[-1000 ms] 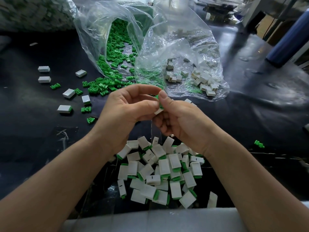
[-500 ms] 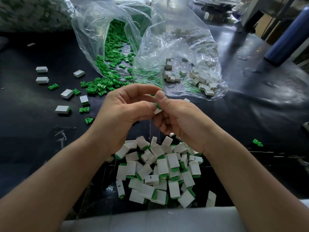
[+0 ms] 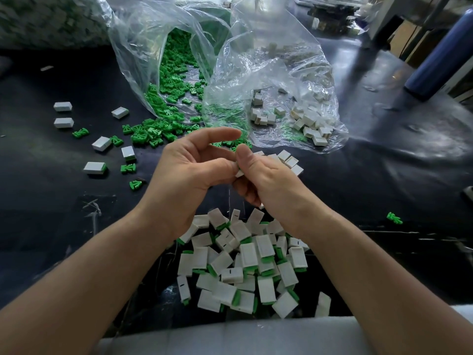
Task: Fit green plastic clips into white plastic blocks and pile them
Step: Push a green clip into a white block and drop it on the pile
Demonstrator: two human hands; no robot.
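Note:
My left hand (image 3: 186,172) and my right hand (image 3: 266,180) meet above the dark table and pinch one small white block (image 3: 239,173) between their thumbs and fingers. A sliver of green shows at the block's top; most of it is hidden by my fingers. Below my hands lies a pile of fitted blocks (image 3: 245,262), white with green ends. Loose green clips (image 3: 163,124) spill from a clear bag (image 3: 143,47). A second clear bag (image 3: 294,80) holds loose white blocks (image 3: 307,124).
Scattered white blocks (image 3: 62,106) and single green clips (image 3: 128,168) lie on the black table (image 3: 38,201) at the left. One stray clip (image 3: 394,218) lies at the right. A blue cylinder (image 3: 440,57) stands at the far right. A pale padded edge (image 3: 230,336) runs along the front.
My left forefinger has lifted a little and straightened. Both hands stay together on the small block, which has barely moved.

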